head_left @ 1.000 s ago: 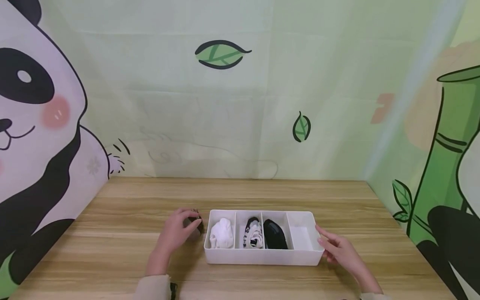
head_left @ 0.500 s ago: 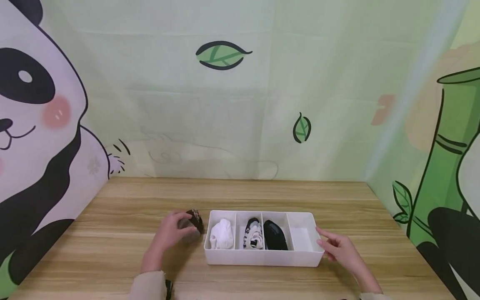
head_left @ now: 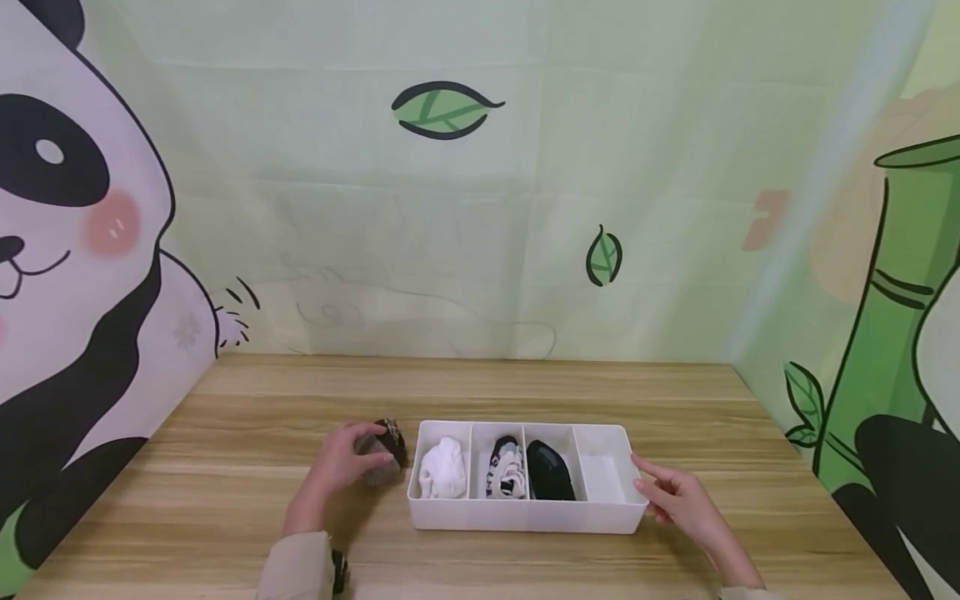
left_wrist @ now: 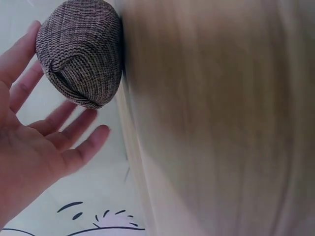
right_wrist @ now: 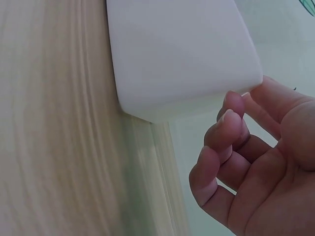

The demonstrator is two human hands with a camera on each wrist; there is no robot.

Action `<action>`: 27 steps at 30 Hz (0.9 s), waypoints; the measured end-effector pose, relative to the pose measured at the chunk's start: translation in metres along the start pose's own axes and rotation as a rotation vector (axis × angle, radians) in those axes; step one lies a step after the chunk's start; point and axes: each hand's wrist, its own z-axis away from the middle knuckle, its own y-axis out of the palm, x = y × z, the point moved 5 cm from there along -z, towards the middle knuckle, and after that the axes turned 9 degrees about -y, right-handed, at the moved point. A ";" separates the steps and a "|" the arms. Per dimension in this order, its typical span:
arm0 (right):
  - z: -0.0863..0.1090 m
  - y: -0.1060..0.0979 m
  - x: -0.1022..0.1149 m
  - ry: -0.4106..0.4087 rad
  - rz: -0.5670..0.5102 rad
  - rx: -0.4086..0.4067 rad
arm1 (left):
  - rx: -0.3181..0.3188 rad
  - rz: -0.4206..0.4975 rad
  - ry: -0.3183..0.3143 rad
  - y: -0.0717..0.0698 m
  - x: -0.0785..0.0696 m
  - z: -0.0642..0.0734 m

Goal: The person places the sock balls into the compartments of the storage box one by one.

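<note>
A rolled-up brown knitted sock (left_wrist: pixel 81 54) lies on the table just left of the white divided storage box (head_left: pixel 525 515); its back part looks darker and patterned in the head view. My left hand (head_left: pixel 341 458) is around the sock's left side, fingers loosely spread, thumb touching it. The index fingertip is hidden behind the sock in the left wrist view. At the box's right end, my right hand (head_left: pixel 686 500) holds the rim between thumb and index finger, other fingers curled below. The box holds a white sock bundle (head_left: pixel 443 468), a black-and-white one (head_left: pixel 506 468) and a black one (head_left: pixel 550 471).
In the box's rightmost compartment (head_left: pixel 606 475), the bare white floor shows. Wood-grain table (head_left: pixel 525 392) extends behind and beside the box. A printed cloth backdrop (head_left: pixel 337 208) with a panda, leaves and bamboo stands at the back and sides.
My left hand has drawn back a little to the left, so more of the sock shows. The sock, box and right hand have stayed in place.
</note>
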 end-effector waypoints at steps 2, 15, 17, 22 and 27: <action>0.000 0.000 -0.001 -0.004 0.001 0.002 | 0.016 0.016 -0.016 0.001 0.001 -0.001; 0.001 0.000 -0.004 0.005 -0.001 0.006 | 0.062 0.104 -0.129 0.008 0.005 -0.002; 0.001 0.000 -0.004 -0.005 0.000 0.007 | 0.060 0.104 -0.133 0.008 0.003 -0.002; 0.001 0.000 -0.003 -0.006 0.006 0.007 | 0.054 0.104 -0.126 0.010 0.000 -0.002; 0.001 0.000 -0.004 0.002 0.003 0.004 | 0.058 0.123 -0.121 0.013 0.001 -0.004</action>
